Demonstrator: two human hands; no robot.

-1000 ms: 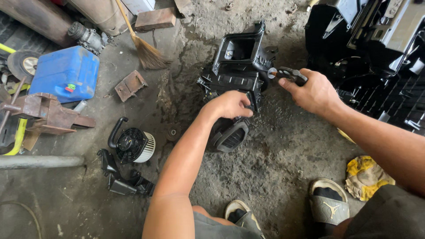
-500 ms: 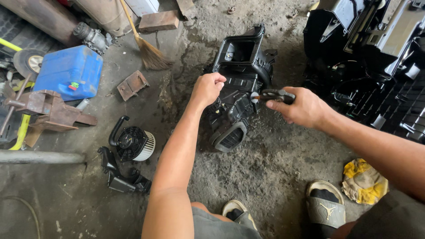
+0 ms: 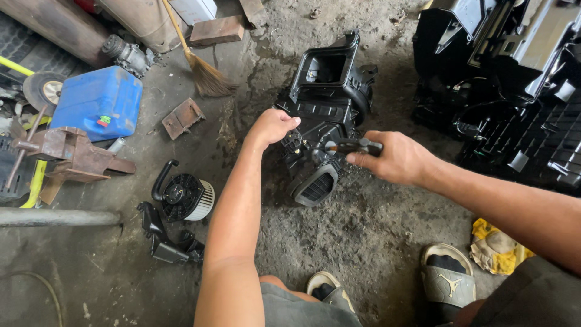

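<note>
grimy concrete floor point(image 3: 375, 242) fills the frame, stained dark around a black plastic blower housing point(image 3: 327, 109) lying at upper centre. left hand point(image 3: 272, 126) is curled into a loose fist, resting against the housing's left side; whether it grips anything i cannot tell. right hand point(image 3: 393, 158), just right of centre, is closed around a dark-handled tool point(image 3: 351, 146) whose tip points left into the housing. left of centre lies a round blower fan point(image 3: 184, 197), a blue container point(image 3: 100, 103) sits at upper left, a broom point(image 3: 200, 66) lies above, and sandalled feet point(image 3: 448, 278) show at the bottom.
</note>
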